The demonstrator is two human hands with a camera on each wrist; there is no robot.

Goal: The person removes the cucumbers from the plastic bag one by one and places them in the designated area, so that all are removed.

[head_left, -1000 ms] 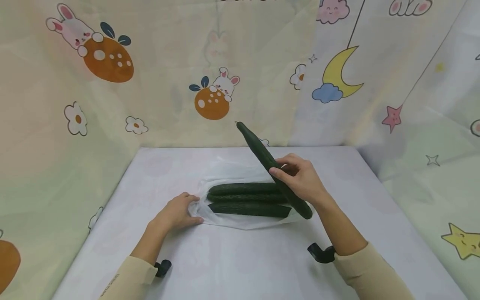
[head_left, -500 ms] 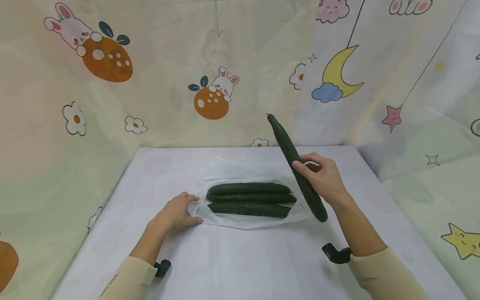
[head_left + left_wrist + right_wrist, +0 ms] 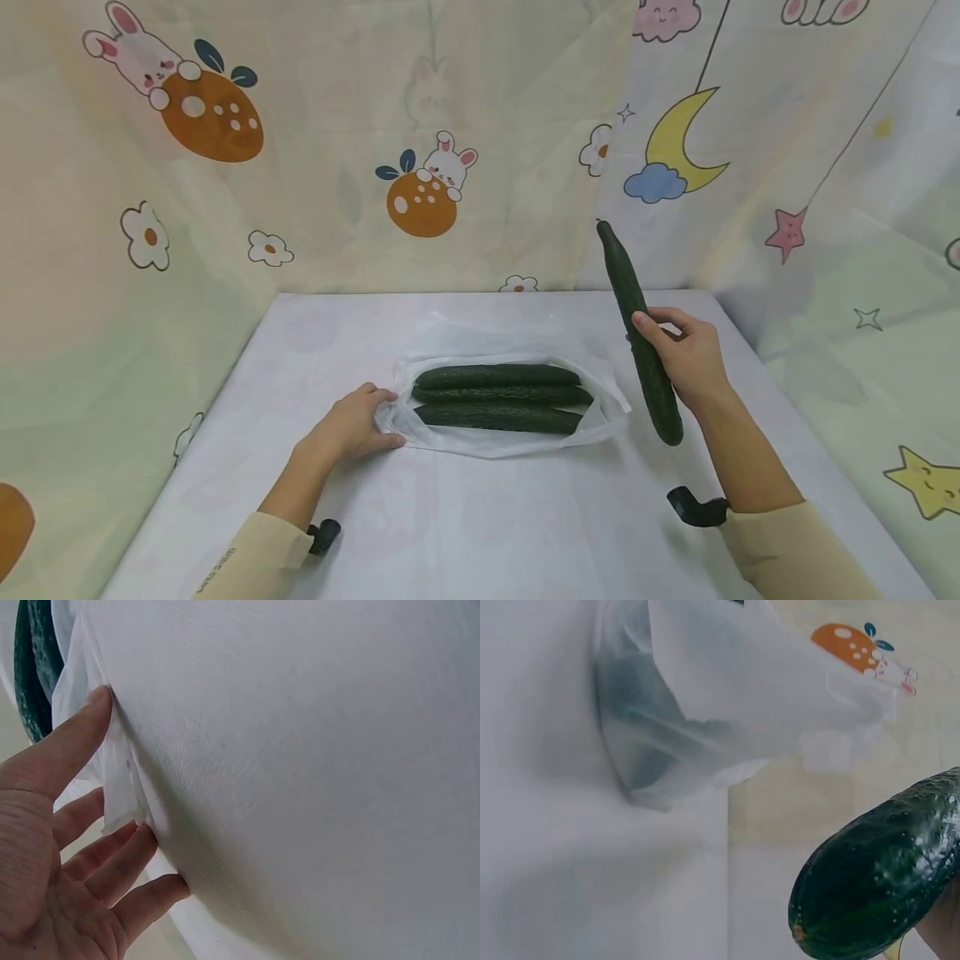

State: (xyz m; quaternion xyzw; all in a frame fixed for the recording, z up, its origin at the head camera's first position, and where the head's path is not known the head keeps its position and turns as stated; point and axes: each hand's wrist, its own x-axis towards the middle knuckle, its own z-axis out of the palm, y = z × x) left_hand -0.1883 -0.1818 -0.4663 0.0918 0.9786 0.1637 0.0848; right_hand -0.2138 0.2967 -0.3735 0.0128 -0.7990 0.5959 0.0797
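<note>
In the head view, my right hand (image 3: 690,358) grips a long dark green cucumber (image 3: 647,354) around its middle, with the thumb on the near side. The cucumber is held in the air right of the white plastic bag (image 3: 487,445), its stem end up. Through the bag's opening several cucumbers (image 3: 498,377) show, lying side by side. My left hand (image 3: 351,427) rests at the bag's left edge. In the left wrist view, its thumb and spread fingers (image 3: 131,862) touch the plastic and the table. The right wrist view shows the held cucumber's rounded end (image 3: 862,877) close up.
A white-covered table (image 3: 480,517) bears the bag. Behind and beside it hangs a printed cloth backdrop (image 3: 322,150) with cartoon figures. Black wrist mounts (image 3: 697,508) stick out by the sleeves (image 3: 795,546).
My right hand has moved right, carrying the cucumber from above the bag to beside it. The cucumber now stands more upright. My left hand and the bag stay where they were.
</note>
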